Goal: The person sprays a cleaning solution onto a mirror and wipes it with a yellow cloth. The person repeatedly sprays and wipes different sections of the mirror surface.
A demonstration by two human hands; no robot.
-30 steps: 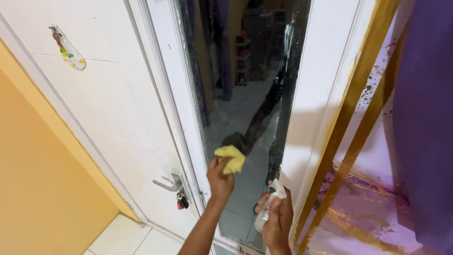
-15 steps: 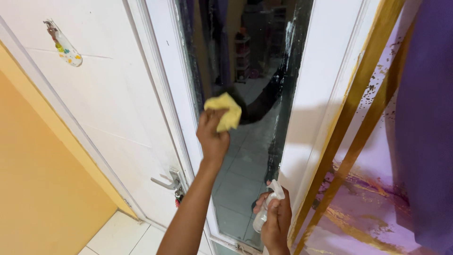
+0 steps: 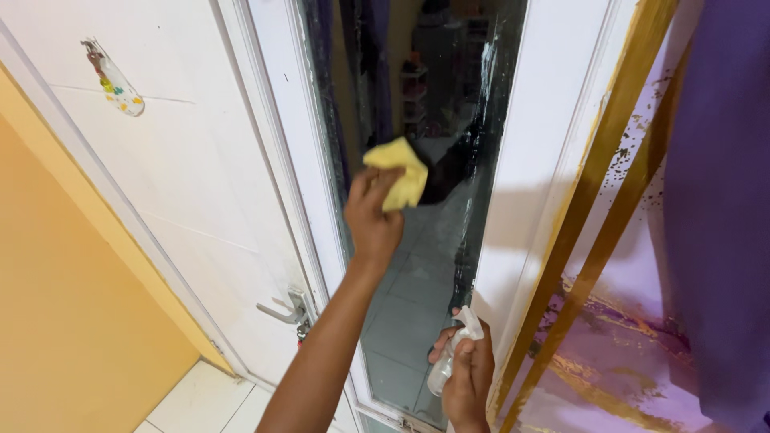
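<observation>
While my left hand [image 3: 373, 220] presses the yellow cloth [image 3: 399, 176] on the tall mirror [image 3: 417, 240], I think the good way to wipe is to keep the cloth flat on the glass and push with soft, even strokes. I would go from one side to the other and not skip the edges, since white streaks [image 3: 488, 72] show near the right edge of the glass. I would also keep the cloth away from the white frame [image 3: 277, 144], so no dirt gets dragged onto it. My left fingers [image 3: 367, 186] are curled shut around the cloth, and the cloth bunches up above them, touching the middle of the glass. My right hand [image 3: 468, 377] is low down, near the bottom right corner of the mirror. Its fingers [image 3: 443, 337] are closed around a small clear spray bottle [image 3: 449, 357] with a white top. The bottle is held close to the glass but I cannot tell if it touches it. To the left is a white door [image 3: 160, 176] with a metal handle [image 3: 282, 311], and a small colourful hanger [image 3: 115, 80] is stuck high on it. To the right I see gold stripes [image 3: 601, 200] on a purple wall and a purple curtain [image 3: 722, 200].
</observation>
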